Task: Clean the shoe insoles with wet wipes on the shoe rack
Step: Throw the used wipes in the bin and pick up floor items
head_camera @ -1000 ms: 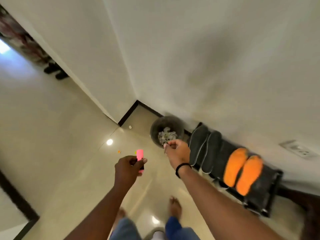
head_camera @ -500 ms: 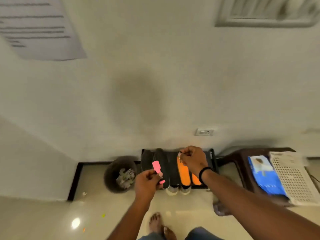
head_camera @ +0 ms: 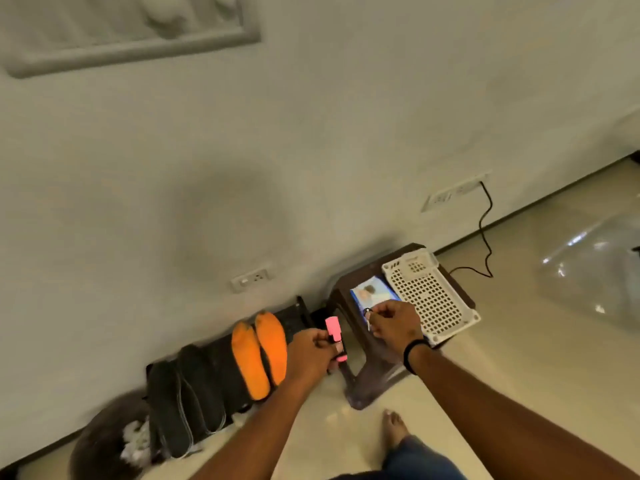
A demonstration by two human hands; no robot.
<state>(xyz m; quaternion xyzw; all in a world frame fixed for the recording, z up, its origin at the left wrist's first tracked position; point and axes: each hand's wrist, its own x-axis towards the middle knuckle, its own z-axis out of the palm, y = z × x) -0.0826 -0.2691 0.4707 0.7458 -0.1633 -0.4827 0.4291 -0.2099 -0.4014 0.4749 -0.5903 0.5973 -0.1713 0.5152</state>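
Observation:
Two orange insoles (head_camera: 259, 351) and two dark grey insoles (head_camera: 188, 396) lie side by side on the black shoe rack (head_camera: 294, 317) against the wall. A blue pack of wet wipes (head_camera: 369, 294) lies on the brown stool (head_camera: 370, 375) to the right of the rack. My left hand (head_camera: 313, 353) grips a small pink and black object (head_camera: 335, 336) in front of the rack's right end. My right hand (head_camera: 394, 323) hovers over the wipes pack and pinches a small metal ring-like item (head_camera: 367, 318); what it is I cannot tell.
A white perforated basket (head_camera: 429, 296) sits on the stool beside the wipes. A round grey bin (head_camera: 110, 441) with crumpled used wipes stands left of the rack. A black cable (head_camera: 485, 233) runs from a wall socket to the floor. My bare foot (head_camera: 394, 431) is on the tiles.
The view has swung from the bin on the left across the rack to the stool. Both hands moved right with it, still holding the same small items.

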